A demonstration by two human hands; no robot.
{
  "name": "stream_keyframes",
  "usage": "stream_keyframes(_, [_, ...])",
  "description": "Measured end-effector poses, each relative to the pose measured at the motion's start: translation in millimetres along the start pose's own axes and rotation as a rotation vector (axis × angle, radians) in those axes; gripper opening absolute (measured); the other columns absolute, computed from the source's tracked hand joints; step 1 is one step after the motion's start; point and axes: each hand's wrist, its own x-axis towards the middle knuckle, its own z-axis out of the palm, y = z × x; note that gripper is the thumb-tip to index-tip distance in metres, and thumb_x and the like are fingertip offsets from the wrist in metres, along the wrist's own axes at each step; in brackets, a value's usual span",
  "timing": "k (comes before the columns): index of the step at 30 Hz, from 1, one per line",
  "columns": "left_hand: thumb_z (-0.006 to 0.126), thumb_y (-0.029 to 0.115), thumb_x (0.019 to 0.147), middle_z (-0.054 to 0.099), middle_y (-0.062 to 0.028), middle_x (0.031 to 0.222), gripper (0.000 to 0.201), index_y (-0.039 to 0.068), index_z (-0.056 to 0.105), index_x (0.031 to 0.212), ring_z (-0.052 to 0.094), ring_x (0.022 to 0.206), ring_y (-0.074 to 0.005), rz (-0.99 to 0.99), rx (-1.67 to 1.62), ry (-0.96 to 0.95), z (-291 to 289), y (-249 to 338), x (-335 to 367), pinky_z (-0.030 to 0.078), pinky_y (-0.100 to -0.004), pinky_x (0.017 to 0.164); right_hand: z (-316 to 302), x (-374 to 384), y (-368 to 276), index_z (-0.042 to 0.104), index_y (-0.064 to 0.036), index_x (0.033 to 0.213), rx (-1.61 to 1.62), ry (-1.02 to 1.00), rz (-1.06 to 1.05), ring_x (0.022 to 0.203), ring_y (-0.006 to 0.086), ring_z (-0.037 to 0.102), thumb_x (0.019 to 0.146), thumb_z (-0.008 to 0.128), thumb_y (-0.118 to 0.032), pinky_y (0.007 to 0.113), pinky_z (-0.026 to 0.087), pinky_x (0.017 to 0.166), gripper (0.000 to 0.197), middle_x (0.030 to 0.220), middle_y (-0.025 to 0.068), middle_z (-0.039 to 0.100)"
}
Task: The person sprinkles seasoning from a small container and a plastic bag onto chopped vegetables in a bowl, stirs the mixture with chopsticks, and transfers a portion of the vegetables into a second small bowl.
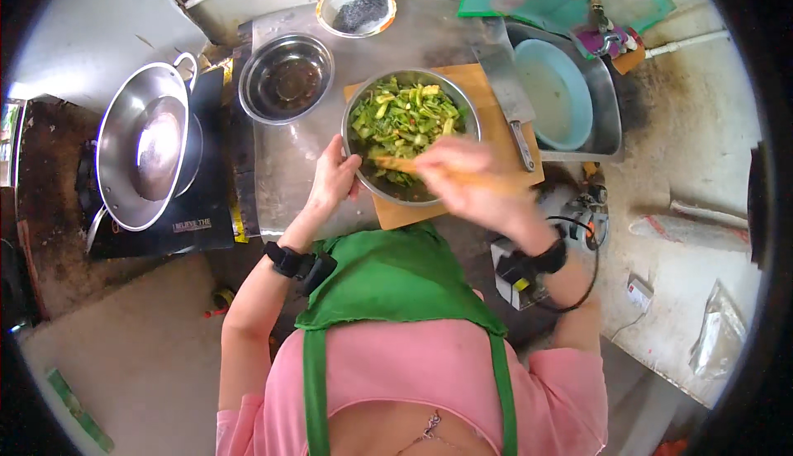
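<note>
A steel mixing bowl (472,110) full of chopped green vegetables (405,117) stands on a wooden cutting board (395,215). My left hand (334,177) grips the bowl's left rim, thumb over the edge and fingers outside. Above the bowl's right side is my right hand (471,183), blurred by motion and closed around wooden chopsticks (395,163). Their tips reach down among the vegetables at the lower left of the bowl. On the board's right side lies a cleaver (505,88), its handle pointing toward me.
An emptied-looking steel basin (287,78) sits left of the board, behind it a patterned bowl (357,8) with a dark scouring pad. Far left, a steel wok (144,146) rests on a black cooktop (194,225). At right, a blue basin (553,92) of cloudy water fills the sink (610,117).
</note>
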Motion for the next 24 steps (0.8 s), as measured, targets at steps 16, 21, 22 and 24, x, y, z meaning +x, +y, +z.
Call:
stream_keyframes(16, [0.047,0.01,0.087,0.054,-0.005,0.058,0.026,0.008,0.044,0.114,0.047,0.034,-0.0114,-0.038,-0.154,-0.113,-2,-4,-5,0.034,-0.0223,0.029,47,-1,-7,0.057,-0.0023,0.084,0.065,0.286,0.094,0.065,0.0285,0.059,0.076,0.058,0.0,0.035,0.047,0.057,0.008,0.076,0.0128,0.058])
stream_keyframes(21, [0.045,0.009,0.088,0.057,-0.0073,0.061,0.031,0.007,0.042,0.119,0.05,0.035,-0.014,-0.018,-0.207,-0.134,0,-4,-8,0.036,-0.0228,0.029,84,-16,23,0.058,-0.0009,0.085,-0.095,0.35,0.071,0.064,0.0271,0.059,0.076,0.059,0.002,0.034,0.047,0.055,0.01,0.076,0.0124,0.056])
stream_keyframes(22, [0.044,0.008,0.088,0.057,-0.0079,0.061,0.031,0.007,0.041,0.119,0.05,0.035,-0.0144,0.004,-0.198,-0.138,-1,-3,-8,0.036,-0.0228,0.028,76,-24,29,0.058,-0.0029,0.083,-0.09,0.354,0.113,0.062,0.0306,0.058,0.076,0.059,0.0,0.037,0.048,0.053,0.008,0.076,0.0128,0.056])
stream_keyframes(24, [0.043,0.008,0.088,0.057,-0.0085,0.061,0.032,0.006,0.04,0.12,0.05,0.035,-0.0146,0.001,-0.199,-0.141,-2,-2,-10,0.036,-0.023,0.028,54,-37,30,0.058,-0.0027,0.083,-0.131,0.328,0.174,0.065,0.0297,0.059,0.076,0.058,0.001,0.036,0.047,0.055,0.007,0.075,0.0125,0.057])
